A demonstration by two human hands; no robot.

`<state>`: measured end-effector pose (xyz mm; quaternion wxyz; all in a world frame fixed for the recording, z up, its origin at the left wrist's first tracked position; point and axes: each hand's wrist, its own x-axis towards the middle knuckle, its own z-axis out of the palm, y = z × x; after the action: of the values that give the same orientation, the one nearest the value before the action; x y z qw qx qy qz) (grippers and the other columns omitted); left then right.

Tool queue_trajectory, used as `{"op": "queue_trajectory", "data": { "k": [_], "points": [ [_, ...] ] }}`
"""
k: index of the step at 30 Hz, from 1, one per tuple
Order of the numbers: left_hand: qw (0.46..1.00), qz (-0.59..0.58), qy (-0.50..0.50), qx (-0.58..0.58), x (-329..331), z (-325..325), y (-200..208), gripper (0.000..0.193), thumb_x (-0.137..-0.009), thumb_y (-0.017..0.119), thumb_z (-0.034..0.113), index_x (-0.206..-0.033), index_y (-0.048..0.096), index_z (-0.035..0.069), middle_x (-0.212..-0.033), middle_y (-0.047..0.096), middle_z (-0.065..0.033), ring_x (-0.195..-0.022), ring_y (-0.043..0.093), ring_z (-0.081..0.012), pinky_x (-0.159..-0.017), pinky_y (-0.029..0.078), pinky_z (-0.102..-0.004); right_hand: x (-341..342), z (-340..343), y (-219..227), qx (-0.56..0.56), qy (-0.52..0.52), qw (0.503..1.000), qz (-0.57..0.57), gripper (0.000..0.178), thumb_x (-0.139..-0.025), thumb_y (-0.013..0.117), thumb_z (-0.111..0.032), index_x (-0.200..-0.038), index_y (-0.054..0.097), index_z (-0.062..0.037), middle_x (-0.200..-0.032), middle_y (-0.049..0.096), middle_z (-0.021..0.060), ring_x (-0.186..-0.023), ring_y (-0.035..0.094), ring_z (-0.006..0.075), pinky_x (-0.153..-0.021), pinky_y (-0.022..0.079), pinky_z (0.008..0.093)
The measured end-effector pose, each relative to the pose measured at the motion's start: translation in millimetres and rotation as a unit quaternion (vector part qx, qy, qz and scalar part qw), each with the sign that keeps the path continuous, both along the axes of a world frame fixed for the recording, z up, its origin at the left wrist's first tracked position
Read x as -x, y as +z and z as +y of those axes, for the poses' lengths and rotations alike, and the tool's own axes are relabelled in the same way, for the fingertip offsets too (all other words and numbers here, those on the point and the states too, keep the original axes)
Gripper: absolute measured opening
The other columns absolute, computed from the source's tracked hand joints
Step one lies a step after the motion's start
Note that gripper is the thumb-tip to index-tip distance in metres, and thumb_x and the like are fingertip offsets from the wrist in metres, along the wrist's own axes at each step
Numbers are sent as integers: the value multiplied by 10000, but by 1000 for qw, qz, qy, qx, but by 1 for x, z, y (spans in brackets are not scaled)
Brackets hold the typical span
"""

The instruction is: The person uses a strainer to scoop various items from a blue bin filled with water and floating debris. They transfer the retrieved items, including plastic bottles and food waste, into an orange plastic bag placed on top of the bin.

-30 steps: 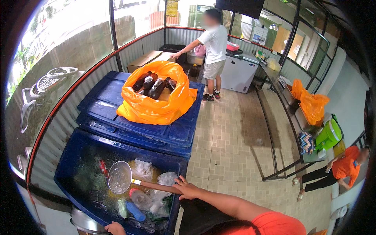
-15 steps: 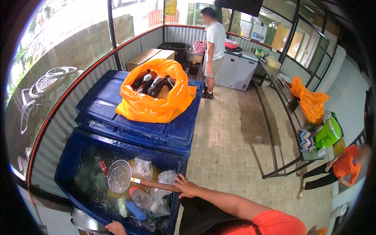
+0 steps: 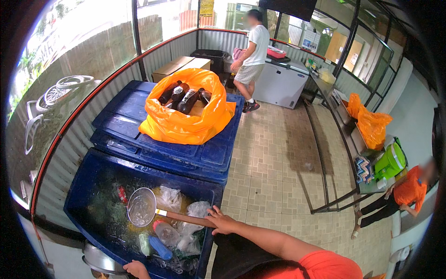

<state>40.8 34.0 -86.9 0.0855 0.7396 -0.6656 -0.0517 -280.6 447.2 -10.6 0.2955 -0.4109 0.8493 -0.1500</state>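
In the near left stands an uncovered blue cooler bin [image 3: 76,197] holding water, ice-like clear pieces, bottles and plastic bags. My right hand [image 3: 224,222] grips the wooden handle of a round strainer [image 3: 142,207] at the bin's right rim; its mesh bowl lies over the water. With my left hand [image 3: 135,269] I hold the bin's near rim at the lower edge of view. Around the strainer are clear plastic bags [image 3: 170,199], a red can [image 3: 121,194], a clear bottle with a red top [image 3: 167,233] and a blue bottle [image 3: 160,249].
Behind the bin, an orange bag [image 3: 186,125] of brown bottles rests on a blue lid [image 3: 118,114]. A cardboard box [image 3: 181,67], a chest freezer [image 3: 278,86] and a person in white [image 3: 258,46] are farther back. Another person in orange [image 3: 409,190] stands at right beside a long counter [image 3: 341,123].
The person in white has stepped and turned toward the left at the back. My hands and the strainer stay nearly in place; the view has shifted slightly.
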Motion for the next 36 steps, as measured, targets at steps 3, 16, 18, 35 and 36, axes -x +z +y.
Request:
{"op": "queue_trajectory", "data": {
  "k": [3, 16, 18, 35, 36],
  "points": [
    [999, 9, 35, -36, 5, 9, 15, 537, -932, 699, 257, -1133, 384, -128, -1064, 670, -341, -959, 725, -433, -796, 613, -489, 2, 1, -5, 1, 6, 1000, -3, 917, -797, 844, -345, -1542, 368, -101, -1681, 113, 180, -1551, -9, 450, -1196, 316, 569],
    [993, 23, 105, -56, 25, 32, 59, 674, -909, 728, 379, -1307, 385, -45, -1176, 626, -237, -1036, 688, -411, -873, 575, -479, 8, -46, 23, -99, 68, 984, 131, 580, -837, 735, -464, -1175, 635, -3, -1419, 528, 207, -1414, 386, 400, -1122, 169, 756],
    [990, 22, 124, -67, 26, 34, 61, 655, -927, 712, 342, -1321, 369, -54, -1204, 603, -242, -1034, 687, -398, -867, 577, -470, 11, -59, 22, -107, 74, 986, 106, 519, -841, 731, -423, -1129, 632, -4, -1302, 608, 204, -1306, 506, 375, -1135, 192, 710],
    [988, 43, 130, -76, 28, 34, 68, 627, -924, 709, 317, -1316, 380, -46, -1242, 596, -245, -1067, 662, -428, -915, 550, -503, 14, -64, -5, -63, 30, 996, 53, 482, -830, 689, -370, -1169, 554, -55, -948, 732, 229, -976, 703, 395, -1134, 274, 557],
    [992, 29, 112, -51, 25, 35, 64, 644, -916, 716, 327, -1315, 378, -49, -1230, 603, -255, -1057, 666, -436, -913, 550, -514, 12, -64, -5, -66, 25, 996, 54, 464, -829, 684, -369, -1154, 569, -57, -951, 730, 228, -983, 701, 388, -1124, 290, 544]
  ]
}}
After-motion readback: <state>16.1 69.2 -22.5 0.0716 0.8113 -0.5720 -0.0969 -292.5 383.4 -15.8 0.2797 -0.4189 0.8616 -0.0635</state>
